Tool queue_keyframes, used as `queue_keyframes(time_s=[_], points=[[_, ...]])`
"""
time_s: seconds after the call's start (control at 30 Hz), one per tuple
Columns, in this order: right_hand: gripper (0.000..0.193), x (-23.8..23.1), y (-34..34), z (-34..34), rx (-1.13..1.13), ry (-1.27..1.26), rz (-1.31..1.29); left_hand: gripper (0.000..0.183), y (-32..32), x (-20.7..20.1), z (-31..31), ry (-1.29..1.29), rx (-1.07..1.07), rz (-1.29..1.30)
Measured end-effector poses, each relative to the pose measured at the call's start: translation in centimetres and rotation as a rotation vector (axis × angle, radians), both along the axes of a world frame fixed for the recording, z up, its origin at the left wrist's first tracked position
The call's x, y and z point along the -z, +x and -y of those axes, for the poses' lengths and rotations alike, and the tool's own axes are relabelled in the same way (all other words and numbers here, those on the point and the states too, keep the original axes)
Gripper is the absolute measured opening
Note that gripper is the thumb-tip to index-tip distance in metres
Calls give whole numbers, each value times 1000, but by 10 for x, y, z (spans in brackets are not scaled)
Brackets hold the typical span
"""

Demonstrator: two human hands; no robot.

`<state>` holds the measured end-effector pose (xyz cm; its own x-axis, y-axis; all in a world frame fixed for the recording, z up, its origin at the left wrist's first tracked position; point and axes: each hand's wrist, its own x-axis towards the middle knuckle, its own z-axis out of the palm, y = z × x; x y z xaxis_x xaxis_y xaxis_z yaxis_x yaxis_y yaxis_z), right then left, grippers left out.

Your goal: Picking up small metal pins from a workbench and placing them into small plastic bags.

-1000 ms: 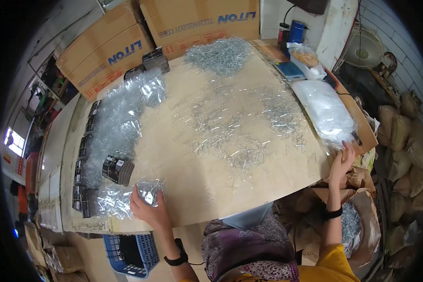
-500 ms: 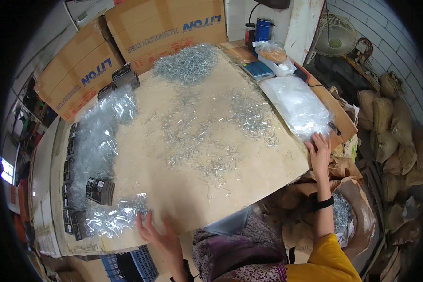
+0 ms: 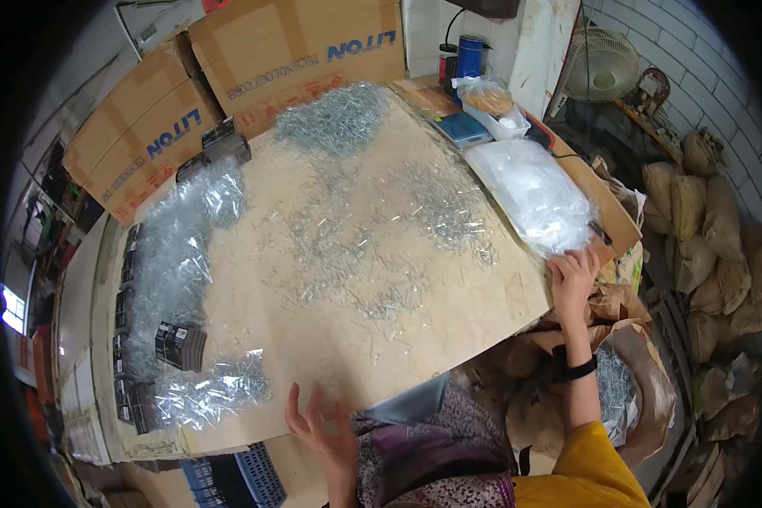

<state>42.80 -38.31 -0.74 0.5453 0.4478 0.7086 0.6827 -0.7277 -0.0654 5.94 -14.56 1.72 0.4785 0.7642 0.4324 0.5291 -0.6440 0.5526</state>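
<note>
My left hand (image 3: 323, 430) is over the table's near edge, fingers spread and nothing in them. To its left lie small clear packets of nails (image 3: 216, 391). My right hand (image 3: 574, 284) is at the near end of a stack of flat clear plastic bags (image 3: 529, 190), its bent fingers drawn together on the bags' edge; the fingertips are partly hidden. Loose thin metal nails (image 3: 389, 292) lie scattered across the middle of the wooden table (image 3: 474, 326), with a denser heap of nails (image 3: 334, 118) at the far end.
A long pile of filled clear packets (image 3: 173, 254) runs along the left side, with a stack of dark printed cards (image 3: 180, 345) on it. Cardboard boxes (image 3: 300, 59) stand behind. At the far right are a blue scale (image 3: 463, 128) and a white tub (image 3: 510, 129). Below right is an open sack (image 3: 643, 372).
My left hand has moved right, away from the small packets at the near left. The fingers of my right hand have bent and drawn together at the edge of the plastic bags.
</note>
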Motion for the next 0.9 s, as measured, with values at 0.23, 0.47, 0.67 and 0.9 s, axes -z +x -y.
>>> queue_keyframes(time_s=[0.23, 0.47, 0.67, 0.9], points=[[2, -22, -102, -16, -193, 528, -362, 43, 4, -2, 23, -215, 338, 141], [14, -19, -202, -47, -798, 1096, -1760, 45, 48, -11, 65, -1331, 521, 708], [14, -27, -214, -64, -724, 820, -1674, 21, 28, -1, 47, -1375, 593, 323], [8, -13, -213, -63, -616, 647, -1490, 13, -3, 11, 21, -1299, 624, -33]])
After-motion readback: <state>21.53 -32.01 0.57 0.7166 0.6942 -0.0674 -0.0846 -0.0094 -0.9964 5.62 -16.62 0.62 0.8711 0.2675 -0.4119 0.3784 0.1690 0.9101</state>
